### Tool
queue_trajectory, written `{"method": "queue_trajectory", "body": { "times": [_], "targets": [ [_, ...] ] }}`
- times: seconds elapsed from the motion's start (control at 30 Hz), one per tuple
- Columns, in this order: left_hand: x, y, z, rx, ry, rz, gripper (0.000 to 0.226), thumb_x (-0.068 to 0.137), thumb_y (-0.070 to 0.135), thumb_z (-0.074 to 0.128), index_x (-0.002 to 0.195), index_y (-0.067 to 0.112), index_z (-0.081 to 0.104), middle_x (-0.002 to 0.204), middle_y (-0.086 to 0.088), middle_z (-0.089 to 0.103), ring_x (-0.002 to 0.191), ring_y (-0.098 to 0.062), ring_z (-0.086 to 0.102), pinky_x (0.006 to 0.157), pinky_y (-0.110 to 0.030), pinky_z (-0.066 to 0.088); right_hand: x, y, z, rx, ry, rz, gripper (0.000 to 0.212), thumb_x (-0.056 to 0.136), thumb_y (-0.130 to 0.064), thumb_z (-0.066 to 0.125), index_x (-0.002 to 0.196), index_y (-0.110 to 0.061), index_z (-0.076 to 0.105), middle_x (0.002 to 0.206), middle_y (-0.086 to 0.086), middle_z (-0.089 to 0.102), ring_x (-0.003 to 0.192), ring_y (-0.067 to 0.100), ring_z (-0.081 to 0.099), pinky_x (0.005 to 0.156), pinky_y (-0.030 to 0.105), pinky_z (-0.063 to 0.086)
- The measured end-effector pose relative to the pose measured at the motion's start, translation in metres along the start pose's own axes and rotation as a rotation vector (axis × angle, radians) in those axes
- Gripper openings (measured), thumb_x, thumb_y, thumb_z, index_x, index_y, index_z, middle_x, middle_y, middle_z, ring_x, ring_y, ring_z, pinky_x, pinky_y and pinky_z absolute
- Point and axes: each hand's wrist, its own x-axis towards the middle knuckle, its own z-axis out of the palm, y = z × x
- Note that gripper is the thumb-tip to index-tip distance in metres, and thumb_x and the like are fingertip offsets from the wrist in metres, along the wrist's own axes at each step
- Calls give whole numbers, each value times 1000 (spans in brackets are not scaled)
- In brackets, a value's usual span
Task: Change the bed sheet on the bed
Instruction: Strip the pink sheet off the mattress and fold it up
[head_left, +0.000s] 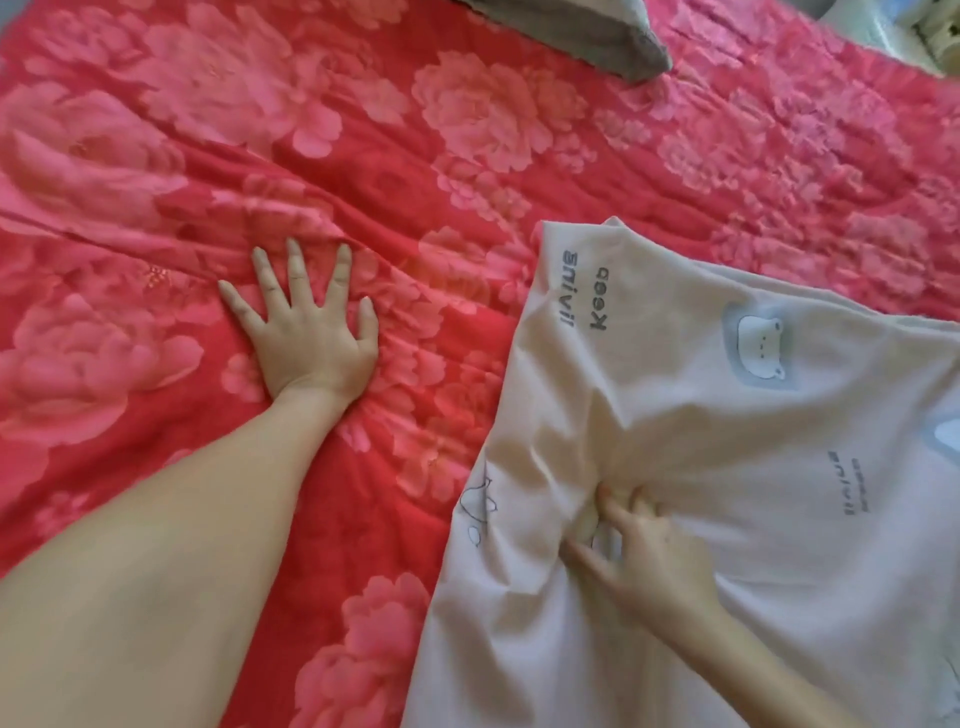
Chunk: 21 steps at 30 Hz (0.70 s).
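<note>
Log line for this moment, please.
left hand flat on red floral sheet | right hand grips cream bear-print sheet, spread over near-right only | grey fabric at far edge
</note>
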Motion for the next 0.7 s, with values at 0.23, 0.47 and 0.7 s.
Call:
{"method": "queue_trajectory", "body": {
  "times": [0.23,0.47,0.7],
  "targets": [
    [8,-2,3,-39,-3,16,58,89,44,32,145,29,34,153,-20,25,141,-44,15,110,-66,4,169,-35,-148,402,485,-99,34,93,-41,49,98,-15,69,102,7,68,100,29,57,87,39,41],
    [9,-2,3,-36,49,19,57,88,41,34,142,26,41,150,-21,31,139,-46,21,111,-64,6,206,-88,-192,-197,86,-118,38,85,-39,57,54,-23,40,63,-4,49,86,26,59,86,38,28],
    [9,-3,7,-31,107,21,55,89,39,33,140,23,44,148,-22,34,137,-46,24,111,-62,7,95,-36,-135,210,419,-261,31,76,-14,56,54,-21,35,47,-7,37,46,20,37,52,29,27]
  ]
}}
